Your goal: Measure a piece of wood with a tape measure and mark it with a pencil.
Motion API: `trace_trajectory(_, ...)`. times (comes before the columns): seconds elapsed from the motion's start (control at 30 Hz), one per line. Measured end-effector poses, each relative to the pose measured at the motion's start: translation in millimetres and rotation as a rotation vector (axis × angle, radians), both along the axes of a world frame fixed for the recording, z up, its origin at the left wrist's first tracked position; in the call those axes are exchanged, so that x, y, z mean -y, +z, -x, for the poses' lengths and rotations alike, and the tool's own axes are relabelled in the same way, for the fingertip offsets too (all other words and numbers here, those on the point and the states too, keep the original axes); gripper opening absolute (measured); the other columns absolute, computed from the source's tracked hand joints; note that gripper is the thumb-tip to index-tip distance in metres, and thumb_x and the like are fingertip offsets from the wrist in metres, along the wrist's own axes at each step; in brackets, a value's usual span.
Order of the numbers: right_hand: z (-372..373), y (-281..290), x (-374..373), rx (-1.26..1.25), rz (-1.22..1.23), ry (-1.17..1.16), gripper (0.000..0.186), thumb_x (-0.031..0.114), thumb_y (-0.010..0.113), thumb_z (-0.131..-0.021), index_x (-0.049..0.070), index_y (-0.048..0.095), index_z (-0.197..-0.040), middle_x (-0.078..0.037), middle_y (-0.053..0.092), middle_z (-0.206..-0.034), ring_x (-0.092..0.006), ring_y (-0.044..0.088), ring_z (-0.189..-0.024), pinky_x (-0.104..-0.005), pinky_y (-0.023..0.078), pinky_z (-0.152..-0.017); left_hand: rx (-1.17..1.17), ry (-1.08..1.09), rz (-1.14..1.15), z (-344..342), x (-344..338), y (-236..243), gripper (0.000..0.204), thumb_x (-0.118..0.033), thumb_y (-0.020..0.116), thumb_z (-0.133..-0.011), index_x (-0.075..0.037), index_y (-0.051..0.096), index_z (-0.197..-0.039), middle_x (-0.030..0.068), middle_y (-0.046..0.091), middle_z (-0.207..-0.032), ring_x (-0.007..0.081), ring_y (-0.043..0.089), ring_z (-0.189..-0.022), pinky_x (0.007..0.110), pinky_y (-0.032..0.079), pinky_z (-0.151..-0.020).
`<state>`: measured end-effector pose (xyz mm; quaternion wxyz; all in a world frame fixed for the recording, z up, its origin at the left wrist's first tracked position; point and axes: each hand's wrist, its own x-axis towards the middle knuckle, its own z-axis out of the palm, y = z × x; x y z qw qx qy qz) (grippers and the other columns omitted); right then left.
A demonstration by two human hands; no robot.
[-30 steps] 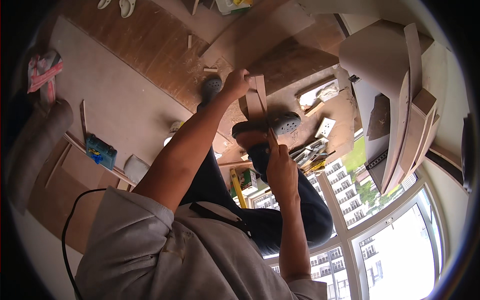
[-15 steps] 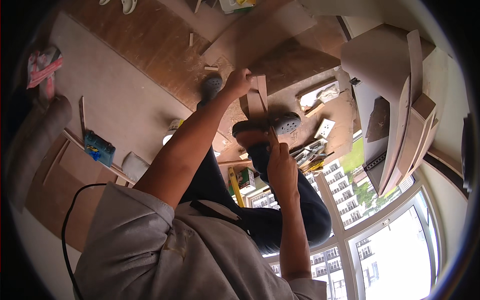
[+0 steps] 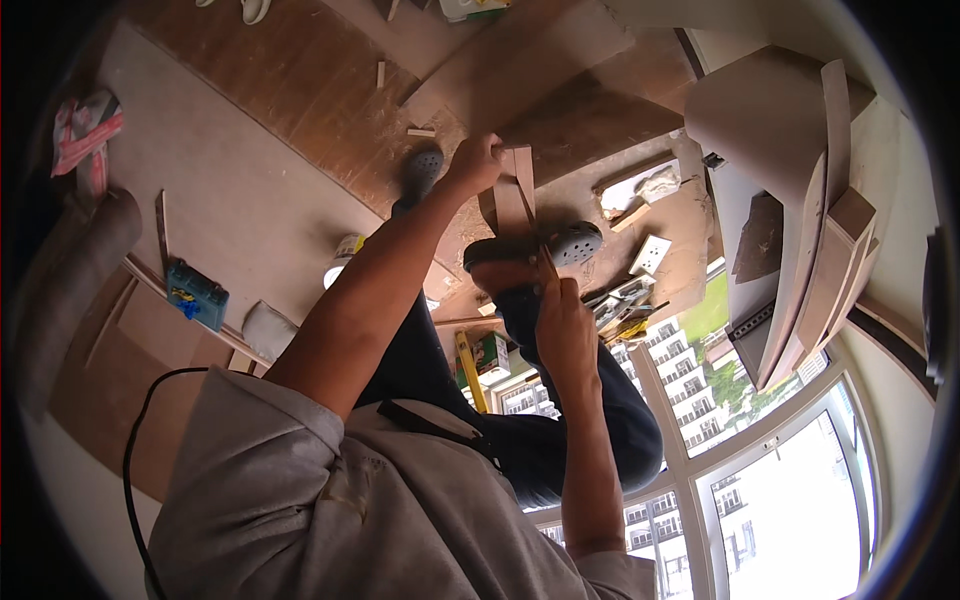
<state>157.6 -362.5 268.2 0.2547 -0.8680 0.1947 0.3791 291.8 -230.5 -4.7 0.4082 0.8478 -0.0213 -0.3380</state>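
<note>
head view: i see the board (image 3: 510,210) running lengthwise between the nearer left hand (image 3: 474,166), closed at its far end, and right hand (image 3: 566,325), gripping a slim brown piece (image 3: 546,263).

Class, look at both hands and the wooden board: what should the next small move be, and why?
Probably firm up the left hand's grip on the wooden board before moving the thin tool. That hand is at the board's far end, while the right hand holds the tool close beside a grey shoe, so a slip might reach the foot.
</note>
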Motion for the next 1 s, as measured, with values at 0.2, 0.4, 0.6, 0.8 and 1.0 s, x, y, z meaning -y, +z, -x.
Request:
trace_trajectory(0.2,-67,-121,7,0.012,0.125,-0.145,0.036,0.031,0.039,-0.107,-0.002,0.056,-0.106,-0.035,0.069,-0.096,-0.0533,0.068,-0.092,-0.0607,0.055,-0.082,-0.053,0.001,0.102,-5,21,14,0.029,-0.02,0.068,-0.09,0.001,0.071,-0.11,0.0252,0.072,-0.105,0.0419,0.069,-0.105,0.047,0.054,-0.091)
trace_trajectory(0.4,15,24,2,-0.003,-0.027,-0.156,0.027,0.024,0.041,-0.107,0.001,0.057,-0.107,-0.032,0.066,-0.1,-0.0508,0.069,-0.084,-0.0612,0.056,-0.072,0.008,-0.016,0.041,0,0,-2,0.028,-0.021,0.068,-0.091,0.001,0.072,-0.109,0.0249,0.073,-0.102,0.0404,0.071,-0.102,0.047,0.055,-0.09)
trace_trajectory(0.6,-56,-116,13,0.087,0.116,0.017,0.025,0.02,0.044,-0.106,-0.001,0.058,-0.11,-0.031,0.065,-0.1,-0.0496,0.07,-0.086,-0.0595,0.056,-0.075,-0.021,-0.004,0.095,-8,35,17,0.029,-0.021,0.068,-0.091,0.001,0.072,-0.11,0.0248,0.073,-0.102,0.0396,0.071,-0.102,0.046,0.054,-0.09)
trace_trajectory(0.8,-36,-45,-8,0.121,-0.018,0.082,0.026,0.02,0.044,-0.106,-0.002,0.058,-0.113,-0.03,0.065,-0.103,-0.0474,0.069,-0.094,-0.0592,0.055,-0.082,-0.072,0.0,0.054,-5,-5,-1,0.031,-0.023,0.069,-0.089,0.001,0.072,-0.109,0.0261,0.072,-0.104,0.04,0.07,-0.101,0.046,0.054,-0.09)
trace_trajectory(1.0,-3,-26,-6,0.045,0.029,0.056,0.024,0.016,0.044,-0.105,-0.002,0.057,-0.114,-0.029,0.061,-0.108,-0.0488,0.069,-0.08,-0.0571,0.057,-0.074,-0.072,-0.011,0.026,-5,7,11,0.029,-0.023,0.068,-0.091,0.001,0.073,-0.108,0.0256,0.072,-0.104,0.0413,0.07,-0.102,0.047,0.054,-0.09)
